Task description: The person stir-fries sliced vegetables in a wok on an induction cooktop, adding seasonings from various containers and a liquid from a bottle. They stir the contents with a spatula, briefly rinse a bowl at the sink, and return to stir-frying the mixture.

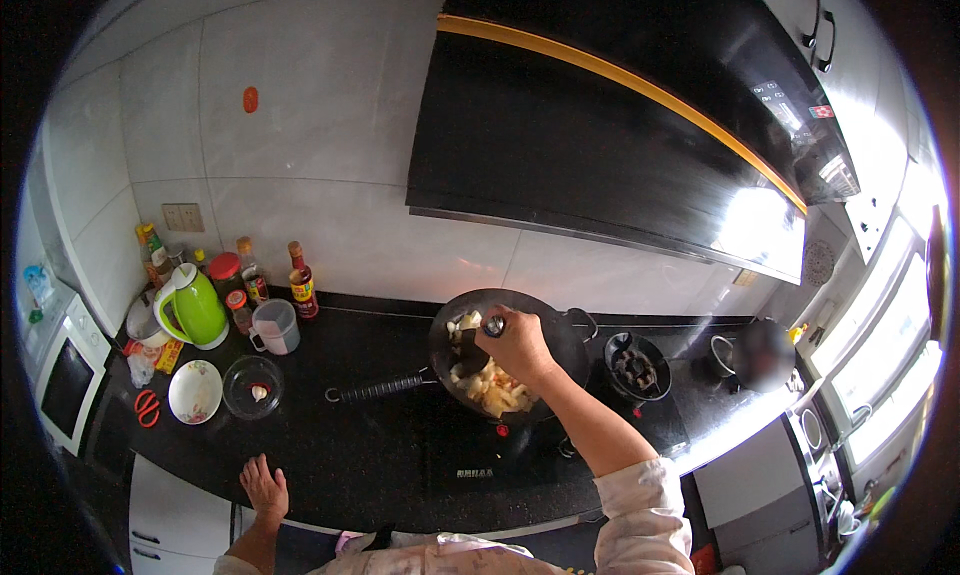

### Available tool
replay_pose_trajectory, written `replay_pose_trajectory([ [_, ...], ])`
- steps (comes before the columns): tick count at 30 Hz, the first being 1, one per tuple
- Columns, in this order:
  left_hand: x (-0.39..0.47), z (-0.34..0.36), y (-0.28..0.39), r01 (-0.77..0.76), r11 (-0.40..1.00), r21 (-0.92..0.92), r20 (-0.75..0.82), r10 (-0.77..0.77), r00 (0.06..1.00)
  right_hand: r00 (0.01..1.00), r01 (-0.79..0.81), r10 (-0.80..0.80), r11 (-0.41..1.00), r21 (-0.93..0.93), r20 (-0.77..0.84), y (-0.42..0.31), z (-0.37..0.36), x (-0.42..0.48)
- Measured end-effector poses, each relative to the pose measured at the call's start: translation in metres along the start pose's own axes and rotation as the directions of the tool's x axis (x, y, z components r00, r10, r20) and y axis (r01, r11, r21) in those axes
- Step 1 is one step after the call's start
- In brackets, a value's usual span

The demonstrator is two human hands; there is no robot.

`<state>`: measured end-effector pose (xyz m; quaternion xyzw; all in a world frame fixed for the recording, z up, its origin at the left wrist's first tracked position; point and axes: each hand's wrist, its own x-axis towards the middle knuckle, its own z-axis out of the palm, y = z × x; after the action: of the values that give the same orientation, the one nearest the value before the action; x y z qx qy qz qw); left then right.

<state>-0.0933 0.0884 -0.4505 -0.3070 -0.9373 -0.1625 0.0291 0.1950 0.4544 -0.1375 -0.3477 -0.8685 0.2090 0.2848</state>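
Note:
My right hand is closed around the handle of a cooking utensil, whose dark blade reaches into a black wok. Pale, chunky pieces of food lie in the wok, which sits on the cooktop with its coiled handle pointing left. My left hand rests on the front edge of the black countertop, fingers apart and holding nothing. Beyond it stand a glass bowl with garlic inside and a white floral bowl.
Red-handled scissors, a green kettle, a measuring jug and a sauce bottle stand at the left. Right of the wok is a second burner. A black range hood hangs above. A microwave is at far left.

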Motion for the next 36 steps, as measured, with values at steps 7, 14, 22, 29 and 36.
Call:
replay_pose_trajectory([
  [7, -0.003, 0.003, -0.005, -0.005, 1.0, 0.006, -0.014, 0.005, 1.0, 0.915, -0.232, 0.227, 0.972, 0.027, -0.333, 0.066, -0.035, -0.008],
  [14, 0.002, 0.009, -0.001, -0.01, 0.999, 0.03, -0.028, 0.011, 1.0, 0.808, -0.359, 0.551, 0.741, 0.567, -0.208, 0.128, -0.054, -0.035],
  [22, 0.003, 0.005, -0.007, 0.013, 0.999, 0.033, 0.027, -0.014, 1.0, 0.866, -0.44, 0.499, 0.778, 0.448, -0.018, 0.034, -0.087, -0.034],
  [29, 0.004, 0.001, 0.002, 0.028, 0.998, 0.065, 0.078, -0.033, 0.996, 0.788, -0.494, 0.61, 0.708, 0.505, -0.085, 0.066, -0.047, -0.023],
  [36, 0.001, 0.003, -0.006, 0.026, 0.999, 0.045, 0.081, -0.03, 0.996, 0.806, -0.519, 0.585, 0.77, 0.37, -0.086, 0.038, -0.094, -0.002],
])
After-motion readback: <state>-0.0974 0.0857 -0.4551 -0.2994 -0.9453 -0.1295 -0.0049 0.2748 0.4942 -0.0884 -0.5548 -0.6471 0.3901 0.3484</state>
